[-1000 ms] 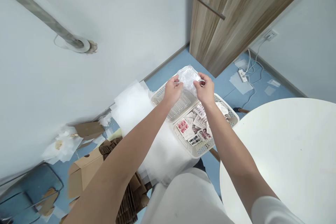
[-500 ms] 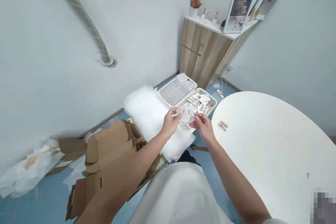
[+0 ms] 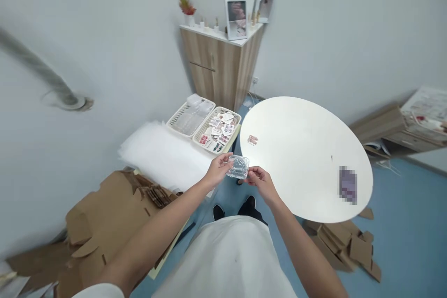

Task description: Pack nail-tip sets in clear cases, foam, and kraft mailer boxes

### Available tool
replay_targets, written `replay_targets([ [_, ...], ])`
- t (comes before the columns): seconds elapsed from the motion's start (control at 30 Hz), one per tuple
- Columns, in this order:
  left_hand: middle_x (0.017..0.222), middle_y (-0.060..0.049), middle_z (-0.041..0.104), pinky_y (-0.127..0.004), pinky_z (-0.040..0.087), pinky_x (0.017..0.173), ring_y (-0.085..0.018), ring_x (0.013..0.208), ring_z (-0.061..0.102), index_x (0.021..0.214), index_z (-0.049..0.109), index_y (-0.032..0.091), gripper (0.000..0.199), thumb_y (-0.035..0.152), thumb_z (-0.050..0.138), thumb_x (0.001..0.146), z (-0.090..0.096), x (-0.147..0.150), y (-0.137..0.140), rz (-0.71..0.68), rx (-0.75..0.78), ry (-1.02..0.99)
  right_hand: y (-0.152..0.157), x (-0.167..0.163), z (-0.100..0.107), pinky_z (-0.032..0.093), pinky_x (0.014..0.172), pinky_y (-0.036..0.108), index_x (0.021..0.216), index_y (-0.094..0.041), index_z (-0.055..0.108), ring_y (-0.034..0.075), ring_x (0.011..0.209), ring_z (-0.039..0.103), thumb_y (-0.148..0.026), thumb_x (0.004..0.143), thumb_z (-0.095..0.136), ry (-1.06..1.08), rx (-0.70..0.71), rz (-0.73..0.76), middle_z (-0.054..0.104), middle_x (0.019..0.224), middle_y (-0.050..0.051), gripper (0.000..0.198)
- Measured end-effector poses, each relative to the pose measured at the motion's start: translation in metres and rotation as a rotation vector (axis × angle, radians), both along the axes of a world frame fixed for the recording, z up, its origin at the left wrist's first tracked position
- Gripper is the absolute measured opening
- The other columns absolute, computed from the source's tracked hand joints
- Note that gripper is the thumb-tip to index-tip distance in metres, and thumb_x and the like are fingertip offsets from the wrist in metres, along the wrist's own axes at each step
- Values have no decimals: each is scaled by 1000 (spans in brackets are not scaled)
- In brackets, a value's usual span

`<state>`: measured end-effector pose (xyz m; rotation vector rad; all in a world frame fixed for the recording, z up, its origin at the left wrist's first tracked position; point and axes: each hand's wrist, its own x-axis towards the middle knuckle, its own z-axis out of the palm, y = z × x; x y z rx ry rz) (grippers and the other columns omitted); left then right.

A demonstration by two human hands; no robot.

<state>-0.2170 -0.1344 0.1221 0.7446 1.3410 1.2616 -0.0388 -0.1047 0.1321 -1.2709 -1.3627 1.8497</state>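
Between my two hands is a small clear plastic box, held over the gap between the left-hand table and the round one. My left hand grips its left end, thumb on top. At its lower right edge, my right hand pinches it with thumb and fingers. Beyond my left hand stands a white basket of small printed cards, some with red or dark nail-like pieces. Another basket of clear plastic boxes sits beside it. A card of pinkish pieces lies on the round white table.
White foam sheets and folded cardboard boxes lie to my left. More cardboard rests on the floor under the round table. A wooden cabinet with picture frames stands in the corner. A pixelated patch covers something on the table.
My view has swung right, bringing more of the round table in. Both hands have moved away from the baskets with the clear box, which now shows flatter and squarer.
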Motion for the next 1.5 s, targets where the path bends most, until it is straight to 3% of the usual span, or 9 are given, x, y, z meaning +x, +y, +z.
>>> replay_targets([
  [0.23, 85, -2, 50, -20, 42, 51, -7, 60, 51, 107, 53, 16, 44, 34, 61, 68, -14, 75, 39, -202, -30, 64, 1, 79, -13, 45, 67, 30, 94, -21, 56, 14, 68, 60, -46, 67, 58, -28, -5, -198, 60, 93, 4, 37],
  [0.4, 86, -2, 49, -20, 41, 53, -7, 61, 50, 108, 52, 18, 42, 34, 59, 70, -23, 132, 67, -328, -21, 101, 23, 137, -25, 45, 70, 31, 103, -25, 54, 12, 67, 55, -37, 64, 62, -165, 91, -291, 56, 102, 4, 42],
  [0.6, 87, -4, 51, -22, 42, 57, -8, 63, 50, 110, 52, 19, 42, 35, 57, 72, -28, 186, 96, -448, 13, 193, 61, 187, -29, 45, 70, 32, 104, -26, 55, 13, 70, 55, -35, 67, 58, -171, 133, -258, 56, 102, 3, 38],
  [0.77, 98, -6, 49, -24, 44, 60, -8, 66, 53, 117, 45, 21, 49, 34, 58, 72, -31, 216, 117, -418, -38, 201, 83, 216, -36, 46, 69, 34, 99, -24, 57, 13, 66, 55, -34, 67, 57, -131, 69, -247, 57, 94, 2, 33],
  [0.97, 125, -12, 36, -28, 47, 75, -15, 95, 53, 121, 37, 24, 58, 39, 61, 70, -40, 233, 115, -232, -229, 37, 90, 231, -45, 49, 72, 33, 98, -25, 52, 10, 67, 57, -32, 64, 61, 18, -115, -368, 51, 91, -1, 37],
  [1.13, 106, -11, 55, -32, 46, 77, -18, 92, 56, 104, 51, 18, 45, 41, 63, 68, -50, 242, 97, -391, -395, -146, 83, 222, -55, 50, 75, 33, 97, -26, 51, 11, 69, 58, -30, 63, 63, 79, -212, -467, 50, 89, -1, 37],
  [1.33, 89, -6, 57, -29, 46, 73, -14, 79, 59, 99, 52, 16, 39, 43, 57, 72, -57, 235, 102, -306, -333, -97, 67, 198, -54, 47, 72, 32, 102, -22, 48, 13, 72, 58, -35, 63, 62, -28, -172, -539, 53, 89, 1, 43],
  [1.5, 80, -2, 56, -28, 46, 68, -10, 63, 54, 104, 54, 18, 38, 41, 53, 74, -55, 208, 107, -456, -161, 68, 62, 194, -45, 45, 74, 31, 106, -24, 48, 15, 81, 56, -40, 63, 62, -120, -75, -589, 53, 97, 4, 47],
])
